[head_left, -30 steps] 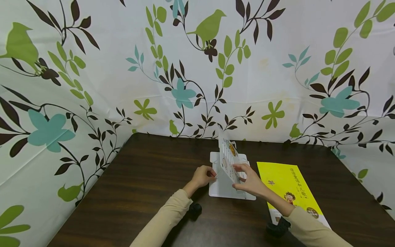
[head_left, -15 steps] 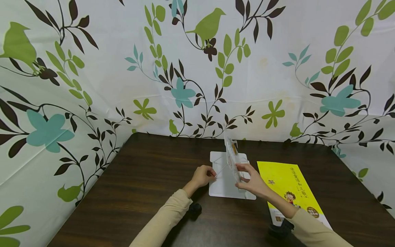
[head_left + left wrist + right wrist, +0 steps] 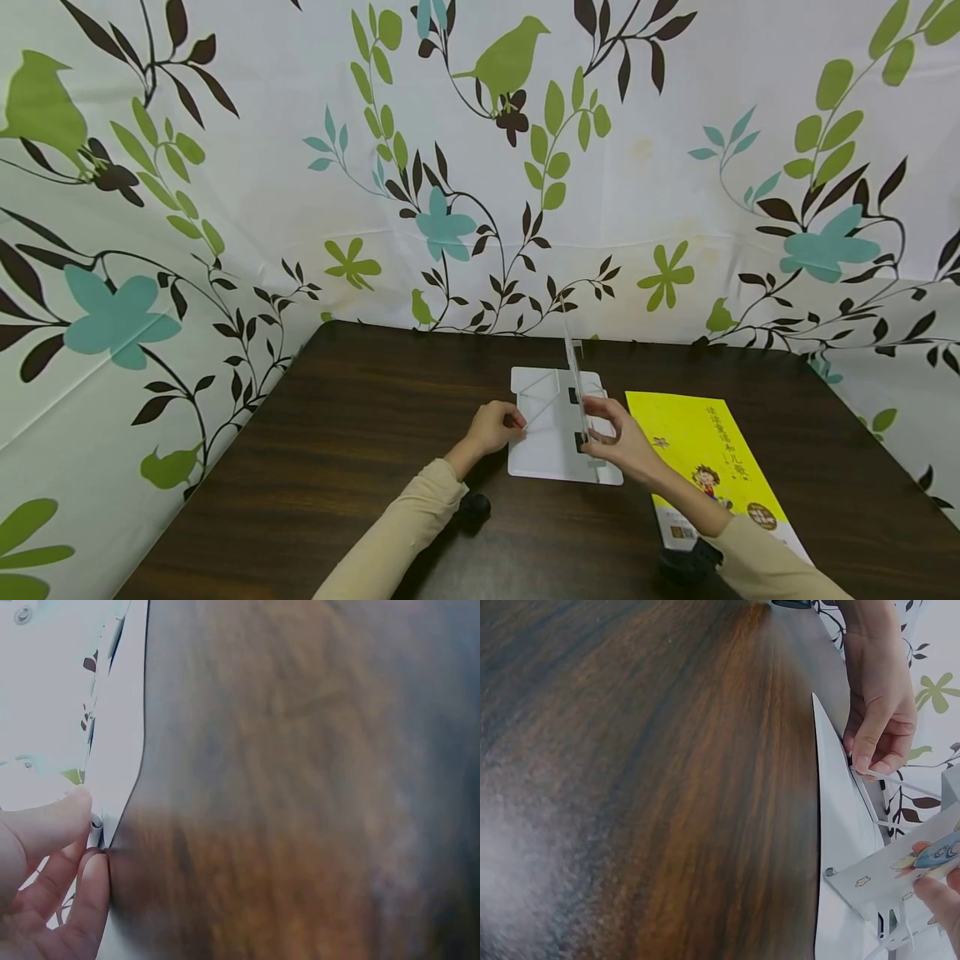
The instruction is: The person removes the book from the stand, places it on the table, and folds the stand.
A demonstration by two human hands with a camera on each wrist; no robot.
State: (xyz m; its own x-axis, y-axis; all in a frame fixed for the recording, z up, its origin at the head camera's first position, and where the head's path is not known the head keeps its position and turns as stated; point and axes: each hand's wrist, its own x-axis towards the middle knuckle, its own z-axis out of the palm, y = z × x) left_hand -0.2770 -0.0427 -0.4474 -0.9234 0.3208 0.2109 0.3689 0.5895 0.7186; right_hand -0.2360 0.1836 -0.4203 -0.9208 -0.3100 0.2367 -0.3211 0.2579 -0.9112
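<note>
A white folding book stand lies on the dark wood table, its flat base [image 3: 543, 454] in the middle of the head view. Its panel [image 3: 572, 358] stands nearly edge-on to the head camera; in the right wrist view a cartoon-printed face [image 3: 934, 855] shows. My right hand [image 3: 621, 437] grips this panel between thumb and fingers from the right. At the base's left edge, my left hand [image 3: 495, 427] pinches the end of a thin white wire support [image 3: 907, 782]. Two dark pads [image 3: 581, 442] show low on the panel. The right palm is out of the right wrist view.
A yellow book [image 3: 701, 450] lies right of the stand, partly beneath my right forearm. Dark wrist devices [image 3: 474, 510] hang at both wrists. A patterned cloth [image 3: 630, 167] rises behind the table's far edge.
My right hand has swung the panel to the right, from its printed face showing to nearly edge-on. The dark pads and wire have come into sight. My left hand stays in place.
</note>
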